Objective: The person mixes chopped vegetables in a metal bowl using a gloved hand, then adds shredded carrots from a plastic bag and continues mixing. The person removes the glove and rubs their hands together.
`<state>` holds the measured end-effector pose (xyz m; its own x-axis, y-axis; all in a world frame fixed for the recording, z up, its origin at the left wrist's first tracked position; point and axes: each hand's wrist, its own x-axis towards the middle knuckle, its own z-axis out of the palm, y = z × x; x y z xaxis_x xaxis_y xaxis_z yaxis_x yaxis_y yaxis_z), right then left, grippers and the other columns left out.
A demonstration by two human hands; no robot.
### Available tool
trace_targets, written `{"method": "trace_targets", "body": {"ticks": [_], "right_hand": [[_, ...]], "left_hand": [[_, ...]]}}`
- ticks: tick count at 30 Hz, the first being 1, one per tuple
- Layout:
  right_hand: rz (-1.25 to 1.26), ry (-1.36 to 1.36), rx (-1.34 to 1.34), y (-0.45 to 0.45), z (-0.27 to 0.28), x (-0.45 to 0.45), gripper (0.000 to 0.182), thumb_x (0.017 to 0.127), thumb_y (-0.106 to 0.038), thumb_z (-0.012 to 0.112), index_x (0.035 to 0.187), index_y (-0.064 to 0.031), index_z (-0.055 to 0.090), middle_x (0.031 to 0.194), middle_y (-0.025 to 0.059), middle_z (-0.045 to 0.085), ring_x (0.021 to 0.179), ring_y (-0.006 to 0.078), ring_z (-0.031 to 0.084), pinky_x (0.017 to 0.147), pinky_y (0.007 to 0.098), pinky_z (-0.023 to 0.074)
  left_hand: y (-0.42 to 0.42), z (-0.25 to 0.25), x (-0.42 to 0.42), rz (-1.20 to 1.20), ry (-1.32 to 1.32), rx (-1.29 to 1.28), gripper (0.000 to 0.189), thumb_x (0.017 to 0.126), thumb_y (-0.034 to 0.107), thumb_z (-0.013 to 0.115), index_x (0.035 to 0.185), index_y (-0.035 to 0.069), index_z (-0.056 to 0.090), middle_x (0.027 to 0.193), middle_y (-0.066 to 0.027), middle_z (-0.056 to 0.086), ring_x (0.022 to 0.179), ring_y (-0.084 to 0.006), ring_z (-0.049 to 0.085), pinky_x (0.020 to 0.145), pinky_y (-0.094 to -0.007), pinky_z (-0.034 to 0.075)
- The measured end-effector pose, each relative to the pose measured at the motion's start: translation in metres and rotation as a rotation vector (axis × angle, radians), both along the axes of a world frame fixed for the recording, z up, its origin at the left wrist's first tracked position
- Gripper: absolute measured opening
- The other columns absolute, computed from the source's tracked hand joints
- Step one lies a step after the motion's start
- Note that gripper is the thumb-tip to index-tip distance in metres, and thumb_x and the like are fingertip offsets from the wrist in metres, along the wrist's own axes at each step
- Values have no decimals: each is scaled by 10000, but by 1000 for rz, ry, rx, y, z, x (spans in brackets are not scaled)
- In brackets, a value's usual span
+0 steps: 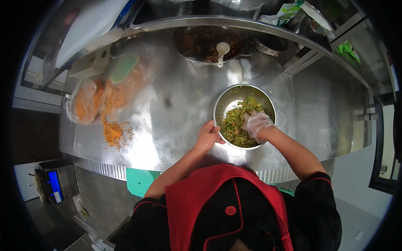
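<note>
A round stainless steel bowl (217,103) stands on the metal worktop in front of me. It holds a finely chopped green mixture (235,125) with small orange and red bits. With my left hand (208,135), which is bare, I grip the bowl's left rim, thumb on the edge and fingers against the outer wall. My right hand (258,124) wears a thin clear plastic glove and reaches into the mixture on the bowl's right side. Its fingertips are blurred and partly covered by the mixture, so their grip is hidden.
Orange shreds (113,134) lie loose at left, beside clear plastic bags of similar shreds (84,103). Behind the bowl sits a wide pan of dark contents (198,44) with a white scoop (222,50) on its edge. A metal shelf edge (232,21) crosses overhead. A green stool (141,182) stands below.
</note>
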<state>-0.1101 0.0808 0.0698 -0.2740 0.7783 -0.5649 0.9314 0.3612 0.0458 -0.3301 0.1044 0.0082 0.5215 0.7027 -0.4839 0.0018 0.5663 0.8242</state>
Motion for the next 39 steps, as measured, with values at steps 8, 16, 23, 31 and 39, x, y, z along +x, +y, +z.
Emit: {"method": "trace_targets", "body": {"ticks": [8,16,23,31,39], "right_hand": [[-457,212,151,19,-8,25,372,779,-285,605,1089,-79,592,1098,205,566,1009,336,575,862,406,469],[-782,831,-50,10,-56,18,584,782,-407,630,1177,10,526,1003,220,607,913,312,596,797,349,468],[-637,233,-175,3,-7,17,486,814,-414,574,1038,14,619,910,251,624,840,329,625,777,387,477],[-1780,1374,-258,13,-1,-4,319,917,-237,547,1139,-8,566,1132,97,588,787,231,622,616,350,552],[-1586,1025,-393,-28,-72,13,173,853,-176,616,946,-31,634,877,68,629,726,164,560,644,302,475]], "left_hand": [[-1,7,1,15,-1,4,103,942,78,416,948,4,487,774,-113,590,594,-189,615,538,-309,572],[-3,3,2,31,-5,4,97,938,68,415,932,-8,477,766,-114,573,596,-194,612,536,-318,576],[-6,5,3,33,14,37,108,943,73,413,857,11,435,758,-114,565,598,-193,614,521,-310,573],[-7,6,4,6,15,6,88,950,73,393,920,9,447,782,-123,588,611,-200,631,530,-307,572],[-9,5,6,3,2,13,92,949,69,390,952,5,456,813,-128,597,620,-199,633,538,-309,573]]}}
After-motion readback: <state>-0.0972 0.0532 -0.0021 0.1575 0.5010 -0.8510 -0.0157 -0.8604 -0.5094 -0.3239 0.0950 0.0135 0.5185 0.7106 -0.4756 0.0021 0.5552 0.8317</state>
